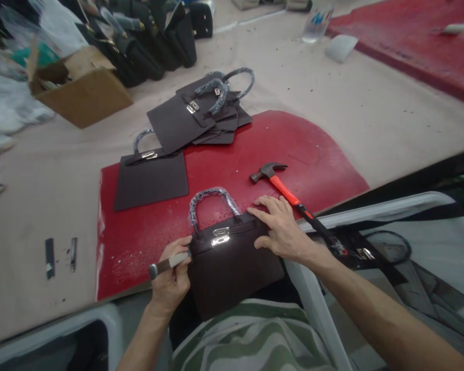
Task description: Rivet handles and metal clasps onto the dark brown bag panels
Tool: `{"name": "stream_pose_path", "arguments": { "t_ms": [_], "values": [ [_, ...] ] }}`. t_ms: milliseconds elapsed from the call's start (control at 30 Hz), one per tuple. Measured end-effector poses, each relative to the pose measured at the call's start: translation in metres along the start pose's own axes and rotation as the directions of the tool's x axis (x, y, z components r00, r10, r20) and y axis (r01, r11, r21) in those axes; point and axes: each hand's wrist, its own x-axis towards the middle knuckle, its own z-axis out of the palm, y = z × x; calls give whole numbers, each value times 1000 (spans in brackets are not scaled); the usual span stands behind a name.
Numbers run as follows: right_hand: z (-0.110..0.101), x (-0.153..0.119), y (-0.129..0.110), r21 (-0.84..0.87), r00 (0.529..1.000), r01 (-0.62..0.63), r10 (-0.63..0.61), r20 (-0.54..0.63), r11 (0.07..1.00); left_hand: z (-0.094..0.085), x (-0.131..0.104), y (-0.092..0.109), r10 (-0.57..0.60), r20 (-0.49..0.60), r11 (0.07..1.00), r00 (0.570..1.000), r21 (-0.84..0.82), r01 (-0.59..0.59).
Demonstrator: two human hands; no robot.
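A dark brown handbag panel [235,268] leans over the table's near edge toward my lap. It has a plastic-wrapped handle [212,191] and a shiny metal clasp [220,237]. My left hand [170,281] is closed around a short tool [170,264] with a metal butt and a pale part; its exact kind is unclear. Those fingertips also touch the panel's upper left edge. At the upper right corner, my right hand [282,229] grips the panel, thumb on the front and fingers along the top edge. Just beyond it lies a claw hammer [284,190] with a red and black handle.
A red mat [294,139] covers part of the table. On it lie another panel [152,180] and a stack of handled panels [181,121]. Two small dark strips [50,257] lie left. Farther back are a cardboard box [85,98], dark bags [139,51] and a plastic cup [316,26].
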Motion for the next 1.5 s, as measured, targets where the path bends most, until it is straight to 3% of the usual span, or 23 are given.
{"name": "stream_pose_path", "arguments": {
  "t_ms": [233,333,433,500,567,700,800,867,1000,1500],
  "values": [
    [6,-2,0,-8,999,-43,43,-8,999,1,-4,-1,-43,-4,998,999,-41,43],
    [5,-1,-1,-7,998,-60,60,1,998,-1,-4,3,-130,-25,987,991,-100,127],
    [5,-1,-1,1,997,-70,70,8,998,-2,6,16,-333,-160,930,929,-220,295],
    [5,0,-2,7,997,-73,73,10,997,1,19,29,-405,-234,898,884,-283,337],
    [5,0,-2,12,997,-75,75,4,997,12,35,43,-381,-225,898,897,-322,301],
    [6,-1,-2,22,997,-73,73,-8,997,51,61,65,-189,-39,915,981,-369,162],
    [7,-1,-2,27,997,-78,78,-9,997,79,67,67,-34,16,945,999,-324,37],
    [7,-2,-2,34,997,-72,72,-16,997,88,66,62,2,2,963,1000,-268,-1],
    [8,-2,-1,45,998,-52,54,-38,998,91,60,53,-31,-37,977,999,-213,23],
    [10,-3,-1,57,998,-41,44,-50,998,93,64,56,-31,23,993,999,-117,33]
  ]
}}
